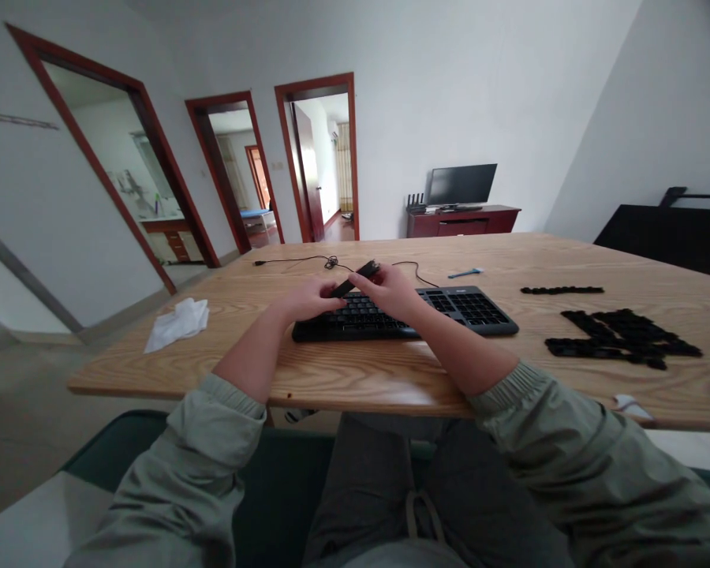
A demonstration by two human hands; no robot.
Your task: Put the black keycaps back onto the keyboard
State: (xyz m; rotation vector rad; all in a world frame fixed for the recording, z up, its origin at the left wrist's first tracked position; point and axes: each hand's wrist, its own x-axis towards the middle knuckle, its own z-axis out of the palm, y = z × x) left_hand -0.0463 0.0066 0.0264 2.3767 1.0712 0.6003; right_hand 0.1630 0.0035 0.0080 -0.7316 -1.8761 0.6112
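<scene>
A slim black bar-shaped object (pixel 355 280) is held between both my hands above the keyboard; its exact kind is unclear. My left hand (pixel 308 301) grips the lower left end with closed fingers. The upper right end is pinched by my right hand (pixel 390 292), which hides part of it. Under them lies a black keyboard (pixel 473 309) with a lighter grey frame, its left and middle keys partly covered by my hands. A thin black cable (pixel 296 259) with a small loop runs behind it on the table.
A crumpled white tissue (pixel 178 323) lies left on the wooden table (pixel 355 386). Right of the keyboard are a blue-and-white brush (pixel 466 273), a row of black keycap-like pieces (pixel 562 290), a larger cluster of them (pixel 624 335) and a white item (pixel 632 407) near the front edge.
</scene>
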